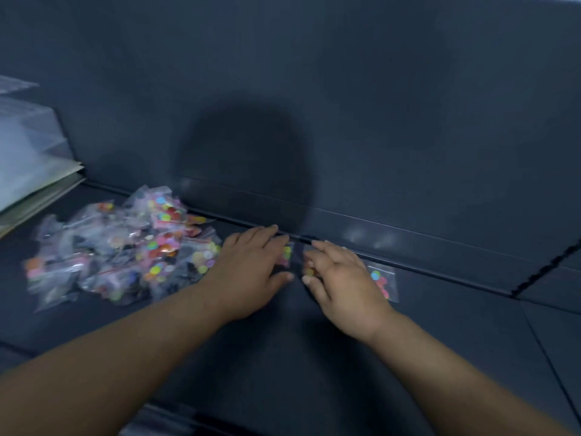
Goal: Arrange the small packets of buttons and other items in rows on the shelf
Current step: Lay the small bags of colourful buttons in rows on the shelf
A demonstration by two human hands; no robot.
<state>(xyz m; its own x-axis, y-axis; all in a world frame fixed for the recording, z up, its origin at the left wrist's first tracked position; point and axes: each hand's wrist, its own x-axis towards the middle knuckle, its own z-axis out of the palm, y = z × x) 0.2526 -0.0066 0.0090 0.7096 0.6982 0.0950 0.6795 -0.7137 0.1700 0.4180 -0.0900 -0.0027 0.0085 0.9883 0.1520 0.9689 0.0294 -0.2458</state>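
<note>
1. My left hand [251, 269] lay flat on the dark shelf [314, 366] with its fingers straight. The fingertips rested on a small clear packet of coloured buttons [286, 254] close to the raised back ledge [408, 237].
2. My right hand [339, 284] sat just beside it, fingers spread over a second button packet [309, 269]. The motion blur made this hard to judge, but the hand seemed to press the packet down rather than pinch it.
3. A third button packet [382, 281] lay flat just to the right of my right hand, along the same back ledge. The three together looked like the start of a row.
4. The rest of the packets sat in a loose heap [125, 247] on the shelf, just to the left of my left hand. Beyond the heap, at the far left, was a stack of pale sheets [31, 165].
5. I judged that I was laying the first row and had barely begun, with three packets out and nearly all the rest unsorted.
6. The next move called for sliding the two packets under my hands into line with the third, side by side without overlapping.
7. After that, my left hand would need to go to the heap. The bags looked thin and slippery, so a light pinch at one edge would help bring away a single packet.
</note>
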